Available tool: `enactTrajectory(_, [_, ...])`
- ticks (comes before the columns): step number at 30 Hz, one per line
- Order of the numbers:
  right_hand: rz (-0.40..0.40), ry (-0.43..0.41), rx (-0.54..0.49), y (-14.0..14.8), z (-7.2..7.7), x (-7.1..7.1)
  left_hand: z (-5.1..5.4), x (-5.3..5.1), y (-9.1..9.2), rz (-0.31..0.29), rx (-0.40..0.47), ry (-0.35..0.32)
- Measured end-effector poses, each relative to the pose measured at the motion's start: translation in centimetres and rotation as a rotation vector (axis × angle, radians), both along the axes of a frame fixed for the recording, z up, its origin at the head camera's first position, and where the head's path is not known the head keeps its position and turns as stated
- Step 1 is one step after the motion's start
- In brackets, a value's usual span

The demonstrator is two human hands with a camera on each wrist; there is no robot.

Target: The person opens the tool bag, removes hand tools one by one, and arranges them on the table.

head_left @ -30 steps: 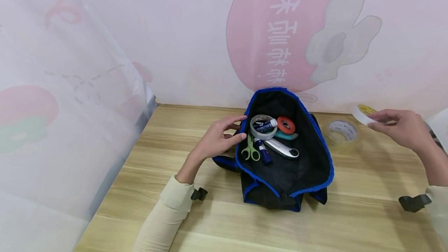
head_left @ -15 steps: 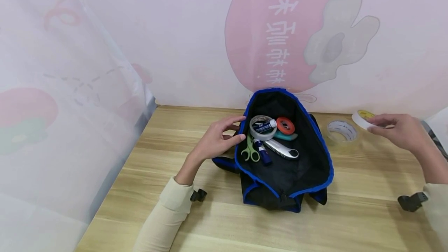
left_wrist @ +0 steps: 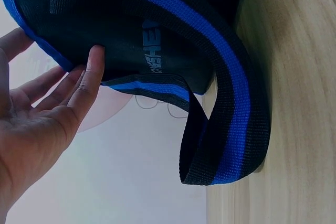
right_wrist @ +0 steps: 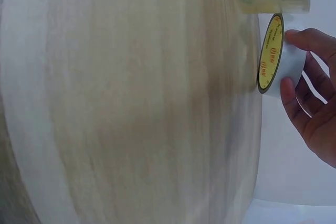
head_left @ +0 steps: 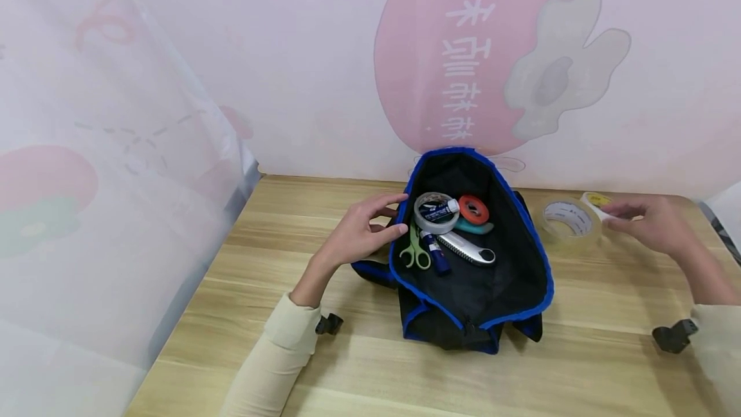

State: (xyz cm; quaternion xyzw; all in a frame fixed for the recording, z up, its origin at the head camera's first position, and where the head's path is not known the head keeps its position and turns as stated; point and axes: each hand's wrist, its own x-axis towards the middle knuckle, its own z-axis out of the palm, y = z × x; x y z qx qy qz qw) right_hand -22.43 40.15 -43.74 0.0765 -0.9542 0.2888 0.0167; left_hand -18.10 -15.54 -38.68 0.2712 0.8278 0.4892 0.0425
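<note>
Black cloth edged in blue forms the bag (head_left: 521, 256) in the head view, gaping on the tabletop (head_left: 260, 237) with scissors (head_left: 415, 248) and a silver cutter (head_left: 466, 248) inside. The left hand (head_left: 361, 230) rests loosely spread at the bag's left rim; well to the bag's right, the right hand (head_left: 651, 221) pinches a white tape roll (head_left: 596, 204) just beside a clear tape roll (head_left: 570, 219). I'd say a light pinch works best, without knocking that neighbour, while steadying the bag. Left wrist: coarse webbing (left_wrist: 239, 87) loops off the bag's outer wall, near slack fingers (left_wrist: 89, 77) that clasp nothing I can see. Right wrist: fingertips (right_wrist: 289, 90) press the white roll's smooth curved side, its round yellow face (right_wrist: 270, 53) bare.
</note>
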Motion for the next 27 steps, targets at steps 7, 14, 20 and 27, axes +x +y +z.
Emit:
enactTrajectory(7, [0.031,0.017,-0.012,0.3,-0.8,-0.2,0.1,0.0,0.1,-0.005,0.003,0.005])
enactTrajectory(14, [0.067,-0.01,-0.047,0.3,-1.3,0.1,0.1,-0.2,0.1,-0.009,-0.001,0.008])
enactTrajectory(20, [-0.009,-0.035,-0.061,-0.3,-0.1,0.6,0.0,-0.1,0.1,-0.008,-0.008,0.007])
enactTrajectory(27, [-0.003,-0.009,-0.035,-2.4,2.3,1.0,0.0,0.1,0.1,-0.001,-0.007,0.003])
